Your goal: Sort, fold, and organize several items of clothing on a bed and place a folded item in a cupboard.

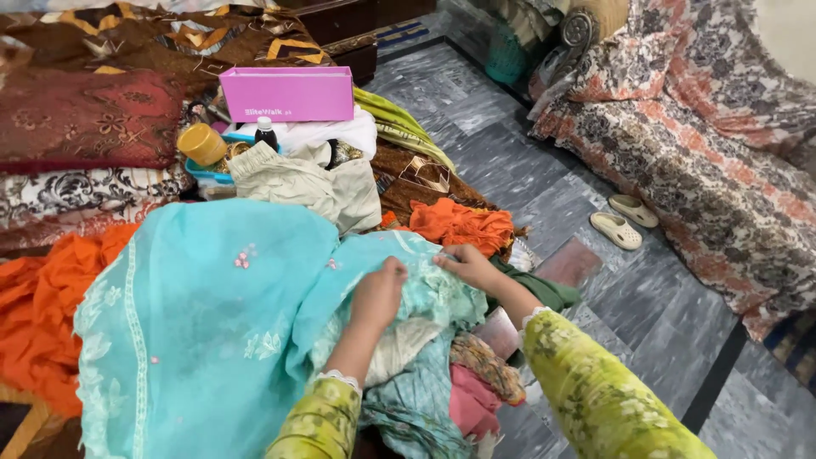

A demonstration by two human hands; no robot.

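A large turquoise embroidered cloth (204,323) lies spread over a pile of clothes in front of me. My left hand (378,293) is closed on a fold of this cloth near its right edge. My right hand (466,265) pinches the same turquoise fabric just to the right, fingers curled on its hem. Both sleeves are yellow-green with a floral print. Under the cloth lie a pink garment (472,399) and a patterned one (489,365).
Orange cloth (38,314) lies at the left, another orange piece (459,225) behind my hands. A beige garment (306,183), a pink box (287,93), a small dark bottle (265,132) and a yellow jar (202,144) sit behind. Two sandals (625,221) rest on the grey tiled floor beside a floral sofa (697,144).
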